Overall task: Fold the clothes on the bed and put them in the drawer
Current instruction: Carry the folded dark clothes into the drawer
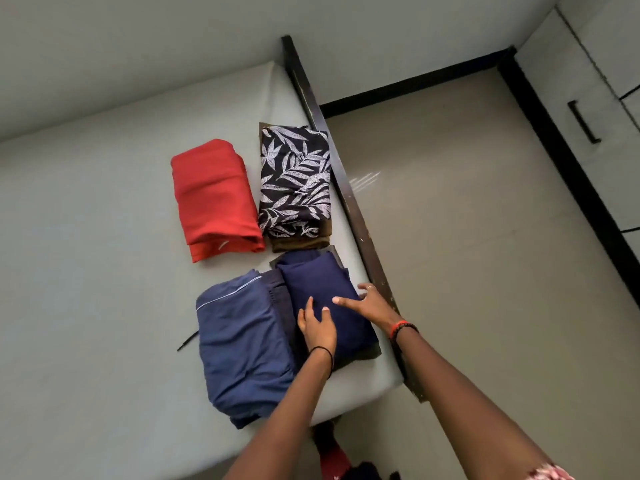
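Folded clothes [249, 368] are lying in four stacks toward the right edge of a pale grey mattress [86, 271], which a dark wooden bed rail [346, 192] is bordering. A slate-blue folded garment with pale piping [239, 317] is sitting at the near edge, a red folded cloth [214, 199] is lying farther back, and a navy leaf-print folded garment [294, 181] is lying beside it along the right edge. A dark navy folded garment [325, 289] is resting on a dark olive piece [372, 353] by the near right corner. The left hand [317, 325] is lying flat on it, fingers straight; the right hand [370, 304] is touching its right side, fingers spread open.
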Demonstrator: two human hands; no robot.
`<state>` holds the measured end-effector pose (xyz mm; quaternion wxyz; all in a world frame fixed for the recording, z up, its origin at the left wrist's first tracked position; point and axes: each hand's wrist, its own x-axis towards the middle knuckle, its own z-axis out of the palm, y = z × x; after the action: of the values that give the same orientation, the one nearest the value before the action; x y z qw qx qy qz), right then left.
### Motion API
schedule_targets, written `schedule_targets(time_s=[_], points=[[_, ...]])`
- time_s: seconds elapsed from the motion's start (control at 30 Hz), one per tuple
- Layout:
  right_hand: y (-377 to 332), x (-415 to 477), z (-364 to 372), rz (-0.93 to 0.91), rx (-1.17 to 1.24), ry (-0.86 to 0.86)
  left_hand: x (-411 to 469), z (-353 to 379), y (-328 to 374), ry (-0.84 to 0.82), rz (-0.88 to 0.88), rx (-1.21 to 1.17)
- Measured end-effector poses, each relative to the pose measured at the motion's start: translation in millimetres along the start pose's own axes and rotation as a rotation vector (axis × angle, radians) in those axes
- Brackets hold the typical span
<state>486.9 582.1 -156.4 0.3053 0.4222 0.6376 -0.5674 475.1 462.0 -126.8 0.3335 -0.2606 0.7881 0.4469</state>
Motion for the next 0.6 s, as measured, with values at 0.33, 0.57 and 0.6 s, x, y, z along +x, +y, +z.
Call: schedule_targets(time_s=[0.33,0.57,0.6], points=[[10,39,2,-0.038,-0.017,-0.014,21,3,-19,0.108,0.005,-0.021],[4,35,-1,-0.040,0.052,-0.119,24,7,-23,0.116,0.006,-0.042],[4,36,-1,-0.044,0.060,-0.139,24,8,-23,0.112,0.005,-0.042]])
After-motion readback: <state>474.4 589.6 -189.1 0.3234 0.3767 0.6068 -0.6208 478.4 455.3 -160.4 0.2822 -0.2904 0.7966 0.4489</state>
